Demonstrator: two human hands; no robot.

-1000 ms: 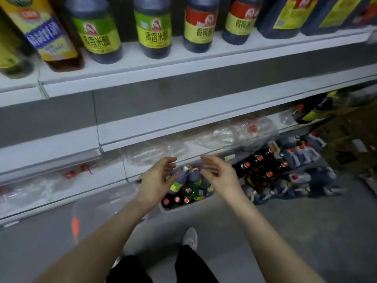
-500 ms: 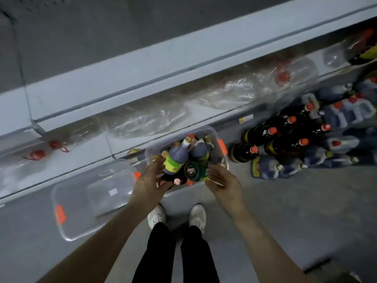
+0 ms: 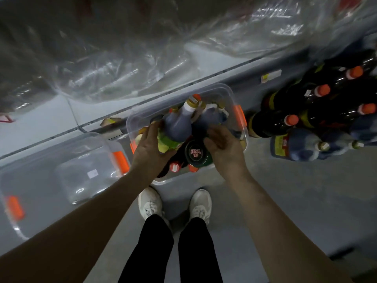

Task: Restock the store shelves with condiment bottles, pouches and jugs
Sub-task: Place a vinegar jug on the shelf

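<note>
You're unloading the bin (image 3: 153, 110): left grip (image 3: 151, 146) wraps the green-labelled bottle (image 3: 175, 129), right grip (image 3: 224, 146) unreadable; next, lift it to the shelf (image 3: 51, 123).

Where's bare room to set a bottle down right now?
Free: grey floor right of the white shoes, short of the dark orange-capped bottles; white shelf strip left of the clear plastic bin. Crowded: that bin, packed with bottles, left hand gripping a green-labelled bottle, right hand inside.

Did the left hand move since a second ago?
Yes. The left hand has dropped from above the clear bin onto the green-labelled bottle inside it.
</note>
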